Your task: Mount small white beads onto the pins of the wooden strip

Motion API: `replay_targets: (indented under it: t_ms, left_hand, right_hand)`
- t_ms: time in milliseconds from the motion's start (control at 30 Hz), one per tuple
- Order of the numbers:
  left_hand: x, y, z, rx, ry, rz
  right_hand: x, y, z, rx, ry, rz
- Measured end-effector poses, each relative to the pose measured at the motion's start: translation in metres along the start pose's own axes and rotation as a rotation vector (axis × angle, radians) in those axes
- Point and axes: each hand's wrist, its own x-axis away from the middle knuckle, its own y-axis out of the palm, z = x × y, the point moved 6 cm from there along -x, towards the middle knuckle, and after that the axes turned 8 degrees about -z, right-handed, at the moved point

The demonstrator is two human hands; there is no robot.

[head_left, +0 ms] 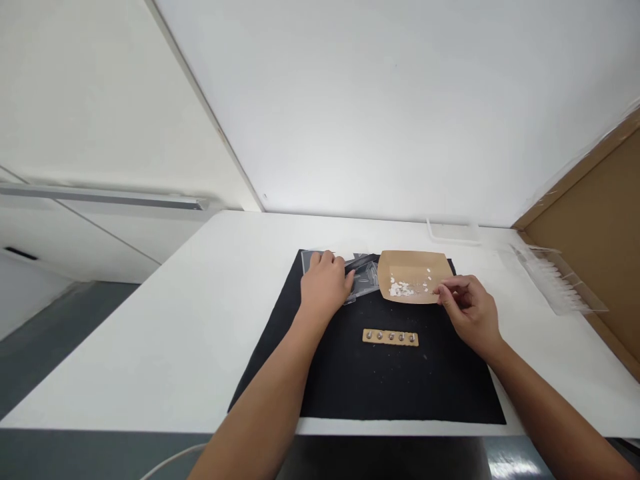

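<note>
Beneath left hand (325, 285), clear plastic tray (361, 287) partly hidden.

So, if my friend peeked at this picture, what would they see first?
Probably the black mat, so dark on the white table. Then the brown tray at its far side, between the left hand and the right hand, with white bits inside. Nearer on the mat lies a tan strip with five shiny pieces in a row.

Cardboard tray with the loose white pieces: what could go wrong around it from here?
The right hand is at the edge of the cardboard tray; a bump might scatter the loose white pieces.

The left hand is at the clear plastic container close beside the tray; pushing sideways could jostle both.
</note>
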Motion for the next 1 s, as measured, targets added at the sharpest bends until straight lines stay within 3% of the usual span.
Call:
replay_targets:
  t_ms: [367, 800, 1000]
  left_hand:
    - [-0.004, 0.01, -0.005, -0.024, 0.033, 0.043]
    - [-0.008, 0.014, -0.001, -0.019, 0.114, -0.003]
    - [-0.009, 0.01, 0.002, 0.006, 0.13, 0.029]
  right_hand:
    - [-0.007, -0.005, -0.004, 0.104, -0.084, -0.014]
    - [-0.01, -0.007, -0.008, 0.108, -0.134, -0.029]
    - [-0.01, -0.007, -0.01, 0.16, -0.151, -0.034]
